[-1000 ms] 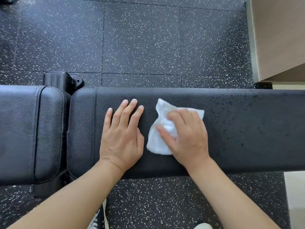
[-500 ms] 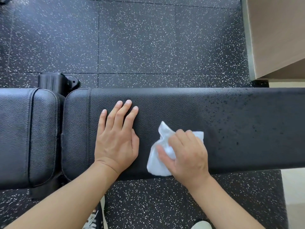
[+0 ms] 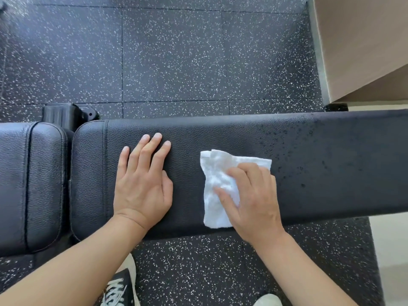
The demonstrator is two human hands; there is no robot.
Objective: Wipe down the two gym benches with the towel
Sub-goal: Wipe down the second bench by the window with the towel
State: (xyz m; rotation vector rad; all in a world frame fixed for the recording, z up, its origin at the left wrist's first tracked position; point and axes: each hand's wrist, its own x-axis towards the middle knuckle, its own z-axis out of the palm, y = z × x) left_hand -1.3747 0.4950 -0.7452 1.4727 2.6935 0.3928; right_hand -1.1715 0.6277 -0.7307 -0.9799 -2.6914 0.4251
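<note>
A long black padded gym bench (image 3: 331,164) runs across the view, with dark wet specks on its right part. A second black pad (image 3: 33,184) adjoins it on the left. My left hand (image 3: 141,186) lies flat on the long pad near its left end, fingers straight. To its right, my right hand (image 3: 254,202) holds a crumpled white towel (image 3: 216,173) and presses it onto the pad, fingers bent over it. The towel reaches from mid-pad to the near edge.
Black speckled rubber floor tiles (image 3: 176,62) surround the bench. A beige wall or cabinet (image 3: 364,51) rises at the upper right. Part of the bench frame (image 3: 64,113) shows behind the gap between the pads. My shoes (image 3: 121,288) stand below the near edge.
My right hand drew the towel toward the pad's near edge, then pushed it back up toward the middle. My left hand stayed flat in place.
</note>
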